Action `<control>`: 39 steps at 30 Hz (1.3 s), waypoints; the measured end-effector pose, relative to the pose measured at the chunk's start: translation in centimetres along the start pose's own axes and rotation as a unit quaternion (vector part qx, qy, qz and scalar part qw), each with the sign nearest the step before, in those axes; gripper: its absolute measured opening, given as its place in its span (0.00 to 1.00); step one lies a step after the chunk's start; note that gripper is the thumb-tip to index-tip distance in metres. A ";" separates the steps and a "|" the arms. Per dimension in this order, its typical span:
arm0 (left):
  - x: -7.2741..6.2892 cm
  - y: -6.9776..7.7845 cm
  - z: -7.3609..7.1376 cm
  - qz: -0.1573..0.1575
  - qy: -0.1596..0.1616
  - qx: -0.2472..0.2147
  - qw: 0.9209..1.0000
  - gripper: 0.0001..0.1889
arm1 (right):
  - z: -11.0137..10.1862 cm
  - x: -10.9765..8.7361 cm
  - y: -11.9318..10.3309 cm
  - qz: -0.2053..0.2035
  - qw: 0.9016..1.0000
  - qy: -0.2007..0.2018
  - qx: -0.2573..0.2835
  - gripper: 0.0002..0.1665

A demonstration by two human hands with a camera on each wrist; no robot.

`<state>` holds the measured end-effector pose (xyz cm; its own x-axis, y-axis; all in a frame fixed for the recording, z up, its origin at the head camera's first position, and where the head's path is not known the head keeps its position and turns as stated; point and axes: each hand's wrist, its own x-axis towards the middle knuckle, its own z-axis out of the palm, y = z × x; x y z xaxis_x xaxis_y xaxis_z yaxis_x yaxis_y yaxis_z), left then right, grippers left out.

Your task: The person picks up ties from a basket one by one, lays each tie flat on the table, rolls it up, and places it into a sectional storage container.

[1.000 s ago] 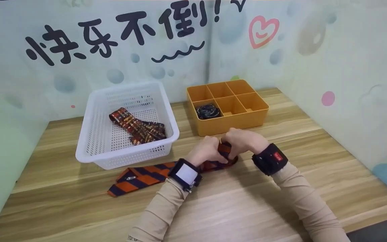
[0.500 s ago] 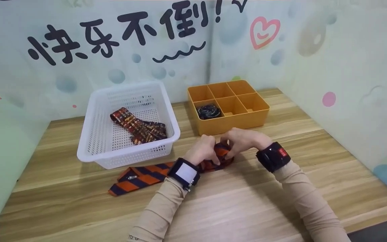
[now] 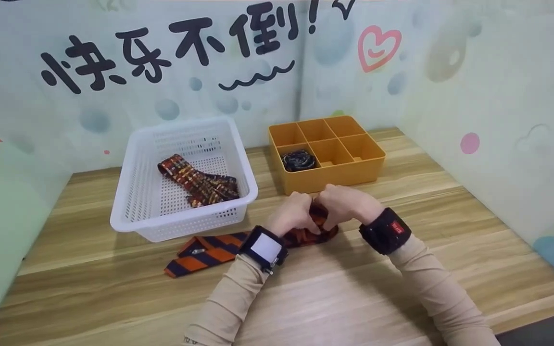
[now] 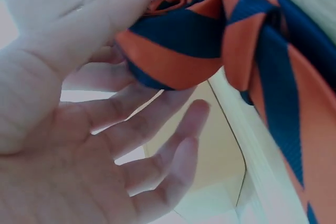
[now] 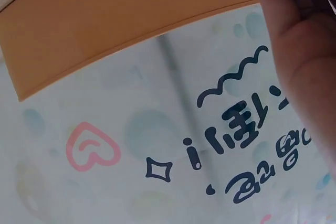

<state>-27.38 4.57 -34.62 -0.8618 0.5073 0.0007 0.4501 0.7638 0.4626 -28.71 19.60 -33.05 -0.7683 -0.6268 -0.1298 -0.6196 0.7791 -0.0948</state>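
Left grip (image 3: 294, 214) and right grip (image 3: 346, 204) together pinch one striped tie (image 3: 217, 249) near one basket (image 3: 188, 228) and one six-compartment box (image 3: 354, 175).

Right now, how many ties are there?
3: the striped tie in the left hand and right hand, a patterned tie in the white basket, and apparently a rolled tie in the orange box, front left. Folds could hide more.
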 end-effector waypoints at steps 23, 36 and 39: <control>0.0 0.2 -0.6 0.025 0.007 0.007 1.000 0.21 | -0.6 -0.7 0.2 0.013 1.000 0.011 -0.004 0.17; -0.4 -0.2 -0.7 -0.005 -0.020 0.025 0.999 0.24 | -0.2 -0.2 0.6 -0.007 0.999 0.003 0.033 0.19; -0.4 0.1 -1.1 0.015 -0.018 0.032 0.999 0.21 | -0.5 -0.6 -0.2 0.025 0.999 0.020 -0.021 0.17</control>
<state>-27.25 3.95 -33.58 -0.8389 0.5440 -0.0177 0.4913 0.7709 0.4055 -28.27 19.80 -32.42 -0.8033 -0.5881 -0.0943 -0.5864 0.8086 -0.0484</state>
